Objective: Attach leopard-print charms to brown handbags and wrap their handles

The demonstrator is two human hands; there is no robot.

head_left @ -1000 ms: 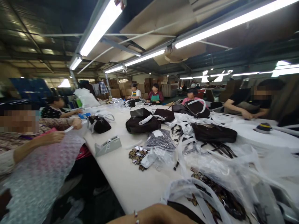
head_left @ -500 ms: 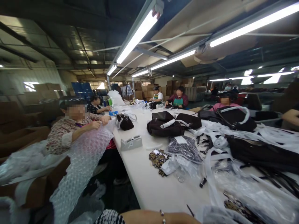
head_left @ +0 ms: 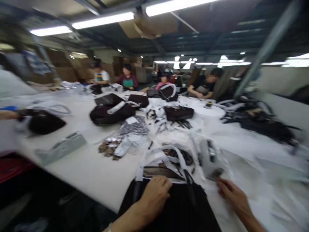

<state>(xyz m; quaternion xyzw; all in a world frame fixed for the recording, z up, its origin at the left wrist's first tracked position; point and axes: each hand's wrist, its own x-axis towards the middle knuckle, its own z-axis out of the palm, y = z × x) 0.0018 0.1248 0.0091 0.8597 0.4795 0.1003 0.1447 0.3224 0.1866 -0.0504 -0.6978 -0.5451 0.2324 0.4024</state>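
Rests the left hand (head_left: 154, 194), with fingers bent and close together, on the upper edge of a large black fabric bag (head_left: 185, 211), placed directly beneath and around those fingers. Cannot tell whether pinching that edge or only pressing on it. Reaches with the right hand (head_left: 236, 197) to the near end of a grey, box-shaped tape dispenser (head_left: 208, 154), with thumb and forefinger nearly together; cannot tell, through the blur, whether holding a bit of tape or merely touching.

Shows as done, by the look of it, the white wrapping (head_left: 140, 172) around the upper handles, just beyond the left fingers. Leaves dark and uncovered the lower handle ends, beside the left fingers, as well as a brownish, mesh-like strip (head_left: 160, 173) along the opening. Seems, judging from this, partway along rather than finished. Has, farther beyond the left fingers on the white table (head_left: 96, 180), a dark brown bag (head_left: 109, 114) with a similarly wrapped handle; cannot tell how complete. Includes, to the right of the right fingers, pale translucent sheeting (head_left: 277, 190).
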